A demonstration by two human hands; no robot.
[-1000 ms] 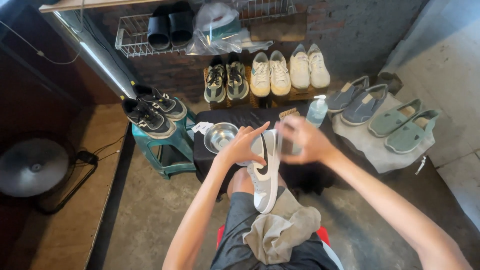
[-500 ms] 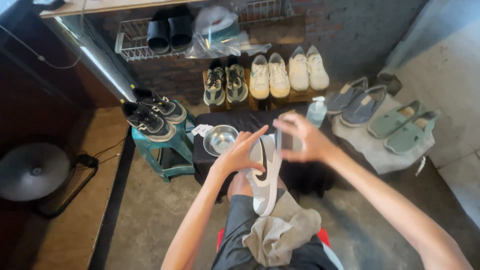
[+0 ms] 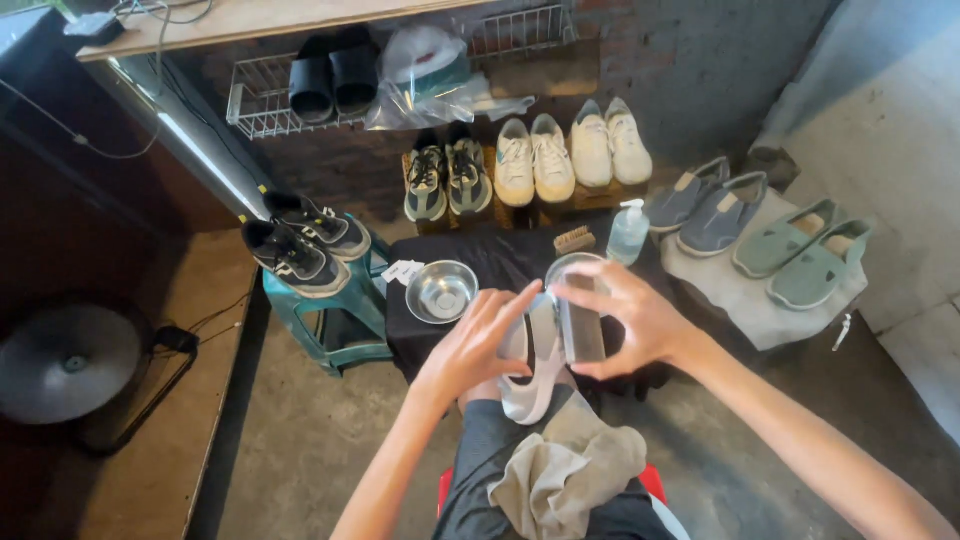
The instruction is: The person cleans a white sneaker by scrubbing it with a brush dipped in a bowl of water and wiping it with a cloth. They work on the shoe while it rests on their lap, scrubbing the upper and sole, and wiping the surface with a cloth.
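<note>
Left hand (image 3: 478, 345) fingers grip white shoe (image 3: 530, 365); right hand (image 3: 628, 318) fingers clasp brush (image 3: 580, 328) against it.

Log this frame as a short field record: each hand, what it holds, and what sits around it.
left hand: steadies a white shoe over the lap
right hand: holds a brush against the shoe
lap: grey cloth
table: dark cover, metal bowl, pump bottle, small brush
stool: teal, with a dark pair of sneakers
back wall: rows of shoe pairs
</note>
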